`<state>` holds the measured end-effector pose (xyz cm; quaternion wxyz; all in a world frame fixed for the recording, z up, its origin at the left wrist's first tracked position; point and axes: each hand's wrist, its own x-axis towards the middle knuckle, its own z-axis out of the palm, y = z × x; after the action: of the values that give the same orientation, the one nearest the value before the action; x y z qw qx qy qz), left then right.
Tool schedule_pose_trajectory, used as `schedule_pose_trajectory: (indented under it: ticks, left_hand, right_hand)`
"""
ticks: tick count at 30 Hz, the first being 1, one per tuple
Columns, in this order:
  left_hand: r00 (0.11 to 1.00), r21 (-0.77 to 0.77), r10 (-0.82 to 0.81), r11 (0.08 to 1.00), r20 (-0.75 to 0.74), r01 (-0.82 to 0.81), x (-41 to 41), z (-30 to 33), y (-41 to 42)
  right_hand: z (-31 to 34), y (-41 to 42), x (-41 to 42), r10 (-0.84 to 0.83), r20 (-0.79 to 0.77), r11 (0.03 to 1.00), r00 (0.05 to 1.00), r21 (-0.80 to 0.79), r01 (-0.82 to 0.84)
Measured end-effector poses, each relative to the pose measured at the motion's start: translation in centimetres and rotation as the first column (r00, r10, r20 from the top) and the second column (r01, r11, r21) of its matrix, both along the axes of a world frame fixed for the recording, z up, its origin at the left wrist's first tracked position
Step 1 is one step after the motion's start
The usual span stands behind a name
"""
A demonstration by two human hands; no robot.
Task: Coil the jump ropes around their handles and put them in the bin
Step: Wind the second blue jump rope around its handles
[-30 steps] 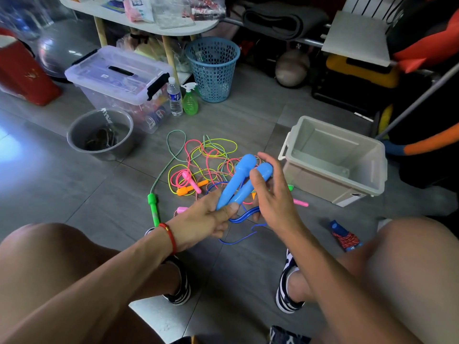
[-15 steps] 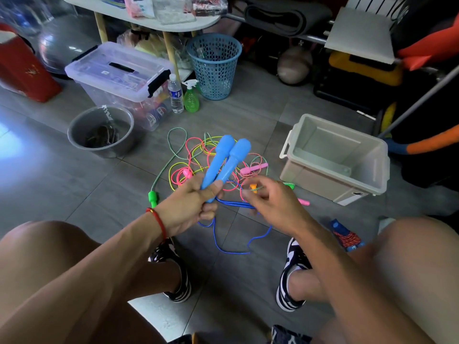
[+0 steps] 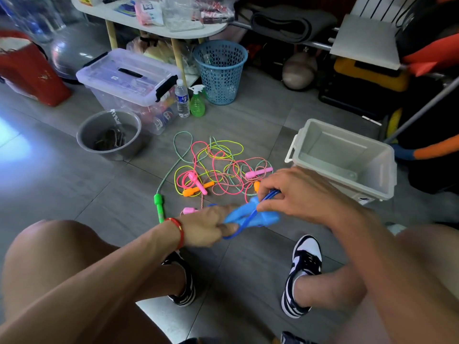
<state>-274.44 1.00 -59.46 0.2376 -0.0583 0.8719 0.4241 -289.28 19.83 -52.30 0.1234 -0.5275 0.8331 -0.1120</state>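
My left hand (image 3: 210, 227) grips the two blue handles (image 3: 250, 216) of a jump rope, held together and tilted over to the right. My right hand (image 3: 295, 192) pinches the blue rope (image 3: 269, 194) just above the handles, and a loop of it crosses them. A tangle of pink, yellow, green and striped jump ropes (image 3: 216, 165) lies on the floor beyond my hands, with a green handle (image 3: 159, 206), an orange handle (image 3: 196, 191) and pink handles (image 3: 258, 172) among them. The open grey bin (image 3: 345, 160) stands to the right, with nothing in it.
A grey bucket (image 3: 109, 135), a lidded clear storage box (image 3: 129, 83), a water bottle (image 3: 182, 99), a green spray bottle (image 3: 197, 101) and a blue mesh basket (image 3: 221, 70) stand at the back. My knees and shoes frame the floor in front.
The blue handles have tipped from upright to lying rightward in my left hand. My right hand has brought the rope up and across them, lifting the slack off the floor.
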Motion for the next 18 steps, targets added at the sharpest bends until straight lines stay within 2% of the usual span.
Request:
schedule_pose_trajectory:
  ticks: [2, 4, 6, 8, 10, 13, 15, 16, 18]
  left_hand:
    - [0.985, -0.121, -0.170, 0.979, -0.025, 0.166, 0.3, 0.8, 1.6]
    - [0.958, -0.123, -0.283, 0.953, -0.032, 0.278, 0.7, 1.8, 2.9]
    - [0.935, -0.038, -0.348, 0.937, -0.065, 0.347, 1.2, 2.7, 3.3]
    - [0.928, 0.052, -0.343, 0.934, -0.145, 0.354, 1.8, 3.8, 3.2]
    - [0.948, 0.158, -0.257, 0.944, -0.190, 0.288, 2.1, 4.5, 2.6]
    - [0.994, 0.410, -0.034, 0.909, -0.106, 0.075, 2.3, 4.5, 1.6]
    - [0.995, 0.552, 0.091, 0.832, -0.031, -0.059, 2.2, 4.3, 1.0]
    - [0.988, 0.631, 0.152, 0.765, 0.017, -0.128, 2.1, 4.1, 0.8]
    - [0.956, 0.707, 0.275, 0.657, 0.099, -0.262, 1.6, 3.7, 0.1]
  right_hand:
    - [0.5, -0.5, -0.5, 0.004, 0.102, 1.000, 0.995, 0.006, -0.005]
    - [0.1, -0.9, -0.7, 0.027, 0.287, 0.999, 0.958, -0.025, -0.021]
    - [-1.0, -1.0, -0.9, 0.043, 0.505, 0.999, 0.862, -0.046, -0.023]
    - [-2.3, -0.3, -1.3, 0.041, 0.700, 0.998, 0.713, -0.070, 0.012]
    - [-3.8, 0.9, -1.7, 0.013, 0.791, 0.996, 0.612, -0.062, 0.060]
    - [-5.7, 2.7, -1.2, -0.058, 0.853, 0.981, 0.518, -0.047, 0.189]
    - [-6.2, 3.0, -0.4, -0.087, 0.853, 0.964, 0.515, -0.058, 0.260]
    - [-6.3, 3.0, 0.0, -0.095, 0.851, 0.959, 0.516, -0.060, 0.277]
    - [-6.0, 2.3, 0.9, -0.091, 0.818, 0.974, 0.568, -0.047, 0.223]
